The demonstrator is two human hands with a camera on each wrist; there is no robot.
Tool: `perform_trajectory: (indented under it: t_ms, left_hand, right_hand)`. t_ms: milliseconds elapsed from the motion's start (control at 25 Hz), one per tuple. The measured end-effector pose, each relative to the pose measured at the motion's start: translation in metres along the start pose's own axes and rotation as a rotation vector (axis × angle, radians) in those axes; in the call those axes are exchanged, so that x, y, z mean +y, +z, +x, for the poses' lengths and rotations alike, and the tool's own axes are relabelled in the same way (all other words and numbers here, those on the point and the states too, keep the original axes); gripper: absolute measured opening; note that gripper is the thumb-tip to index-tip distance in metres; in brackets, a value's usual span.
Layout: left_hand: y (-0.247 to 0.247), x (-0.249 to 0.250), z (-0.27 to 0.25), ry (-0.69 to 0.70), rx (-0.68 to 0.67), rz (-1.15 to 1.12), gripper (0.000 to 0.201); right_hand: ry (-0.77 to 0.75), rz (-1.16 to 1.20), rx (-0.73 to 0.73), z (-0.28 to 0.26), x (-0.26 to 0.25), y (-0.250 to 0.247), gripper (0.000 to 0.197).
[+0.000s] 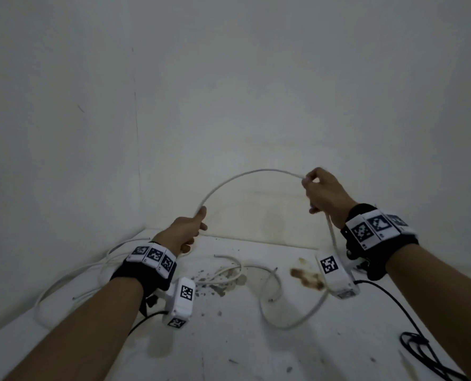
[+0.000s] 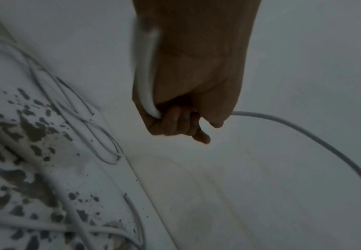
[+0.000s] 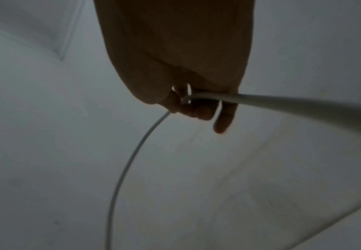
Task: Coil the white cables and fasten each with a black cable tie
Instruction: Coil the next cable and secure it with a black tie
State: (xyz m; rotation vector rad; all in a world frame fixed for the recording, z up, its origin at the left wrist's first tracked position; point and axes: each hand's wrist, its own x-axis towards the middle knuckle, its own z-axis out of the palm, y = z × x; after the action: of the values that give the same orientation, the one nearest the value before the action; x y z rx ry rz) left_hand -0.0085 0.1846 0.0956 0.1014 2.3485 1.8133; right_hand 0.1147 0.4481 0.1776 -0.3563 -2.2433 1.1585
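A person's forearms reach up from the bottom of the head view, each wrist wearing a band (image 1: 152, 256) of black-and-white square code markers; no brand, label or readable word shows anywhere. Above the stained white surface (image 1: 256, 347), the left hand (image 1: 186, 233), at centre frame, curls its fingers round a white cable (image 1: 230, 179), which arches up and right to the right hand (image 1: 323, 192), pinching it higher against the pale wall. From there the cable drops to a slack loop at lower centre. More white cables (image 1: 230, 270) lie tangled on the surface just past the left wrist.

The likely trouble: the springy arch could slip from the right hand's light pinch, or the trailing slack could snag the loose cables and drag them along. A dark cord (image 1: 421, 350) lies at lower right; no cable tie can be made out.
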Motion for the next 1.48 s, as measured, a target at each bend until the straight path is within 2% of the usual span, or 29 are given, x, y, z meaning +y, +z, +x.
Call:
perform_trajectory:
  t_ms: [40, 80, 160, 200, 240, 320, 360, 400, 480, 560, 640, 720, 800, 880, 1000, 1040, 1120, 1200, 1280, 1360, 1480]
  left_hand:
    - [0.001, 0.001, -0.002, 0.004, -0.058, 0.040, 0.049]
    - [0.003, 0.005, -0.006, 0.026, -0.104, 0.065, 0.046]
    - [0.013, 0.015, -0.013, 0.103, -0.174, 0.154, 0.039]
    - [0.019, 0.021, -0.016, 0.145, -0.201, 0.185, 0.037]
    - [0.025, 0.026, -0.019, 0.181, -0.219, 0.169, 0.034]
    - [0.029, 0.033, -0.024, 0.209, -0.218, 0.046, 0.028]
    - [0.028, 0.033, -0.025, 0.207, -0.215, -0.015, 0.026]
    - [0.025, 0.031, -0.025, 0.198, -0.229, -0.078, 0.026]
    - [0.019, 0.021, -0.025, 0.155, -0.303, -0.240, 0.027]
    - [0.016, 0.013, -0.024, 0.118, -0.393, -0.505, 0.030]
    - [0.013, 0.017, -0.025, 0.124, -0.426, -0.845, 0.031]
    - [0.006, 0.028, -0.024, 0.179, -0.371, -1.103, 0.032]
    - [0.000, 0.041, -0.023, 0.230, -0.292, -1.229, 0.034]
    - [0.001, 0.048, -0.021, 0.265, -0.247, -1.272, 0.035]
    - [0.019, 0.050, -0.017, 0.309, -0.213, -1.188, 0.032]
    - [0.025, 0.050, -0.017, 0.328, -0.205, -1.116, 0.031]
    - [0.036, 0.048, -0.018, 0.375, -0.202, -0.892, 0.030]
    - [0.041, 0.043, -0.022, 0.430, -0.220, -0.541, 0.031]
    - [0.042, 0.036, -0.029, 0.460, -0.291, -0.221, 0.030]
    - [0.038, 0.030, -0.036, 0.422, -0.400, -0.107, 0.029]
    - [0.034, 0.027, -0.047, 0.274, -0.506, -0.233, 0.037]
  right_hand:
    - [0.001, -0.164, -0.089, -0.002, 0.005, 0.005, 0.018]
    - [-0.025, -0.338, -0.176, -0.004, 0.009, 0.013, 0.038]
    - [-0.188, -0.582, -0.279, -0.013, 0.008, 0.037, 0.074]
    - [-0.276, -0.649, -0.330, -0.018, 0.005, 0.050, 0.078]
    - [-0.341, -0.690, -0.385, -0.021, 0.002, 0.063, 0.071]
    - [-0.384, -0.669, -0.445, -0.019, -0.002, 0.077, 0.039]
    - [-0.369, -0.590, -0.407, -0.015, -0.002, 0.078, 0.026]
    - [-0.357, -0.517, -0.328, -0.012, -0.002, 0.076, 0.021]
    - [-0.343, -0.467, -0.163, -0.006, -0.005, 0.066, 0.023]
    - [-0.280, -0.513, -0.122, -0.005, -0.003, 0.060, 0.040]
    - [-0.162, -0.611, -0.284, -0.005, 0.013, 0.060, 0.058]
    - [-0.069, -0.668, -0.503, -0.006, 0.046, 0.061, 0.063]
    - [-0.051, -0.604, -0.637, -0.011, 0.079, 0.060, 0.047]
    - [-0.055, -0.482, -0.689, -0.030, 0.088, 0.062, 0.034]
    - [0.007, -0.127, -0.739, -0.067, 0.065, 0.077, 0.038]
    - [-0.039, -0.072, -0.707, -0.080, 0.051, 0.083, 0.041]
    - [-0.279, -0.194, -0.578, -0.096, 0.021, 0.090, 0.044]
    - [-0.501, -0.315, -0.457, -0.102, -0.010, 0.089, 0.043]
    - [-0.594, -0.354, -0.431, -0.095, -0.031, 0.076, 0.030]
    - [-0.561, -0.354, -0.358, -0.077, -0.043, 0.057, 0.022]
    - [-0.458, -0.335, -0.217, -0.052, -0.048, 0.033, 0.032]
